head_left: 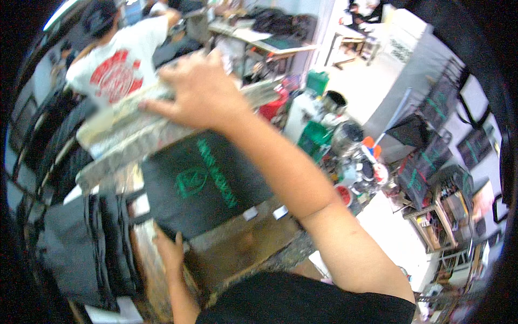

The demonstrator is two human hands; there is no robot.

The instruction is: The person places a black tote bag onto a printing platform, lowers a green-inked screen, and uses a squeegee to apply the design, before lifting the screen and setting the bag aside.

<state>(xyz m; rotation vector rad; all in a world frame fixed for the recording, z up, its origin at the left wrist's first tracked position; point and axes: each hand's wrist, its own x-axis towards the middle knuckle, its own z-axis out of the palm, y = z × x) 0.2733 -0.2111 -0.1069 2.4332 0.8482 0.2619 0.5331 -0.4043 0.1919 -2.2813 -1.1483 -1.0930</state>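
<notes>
My right hand (pixel 200 92) is closed over the far top edge of a silvery printing screen frame (pixel 121 137), which is tilted up above the work board. Below the frame a black fabric bag (pixel 208 183) with a green print lies flat on a worn wooden board (pixel 243 243). My left hand (pixel 170 251) reaches up to the bag's near left corner with its fingertips at the fabric edge. Whether it pinches the fabric or only touches it is unclear.
A stack of black bags (pixel 102 243) lies to the left of the board. Another person in a white shirt with a red print (pixel 118 70) stands beyond the frame. Paint pots and cans (pixel 348 140) crowd the right. Printed black bags (pixel 426 162) hang at the far right.
</notes>
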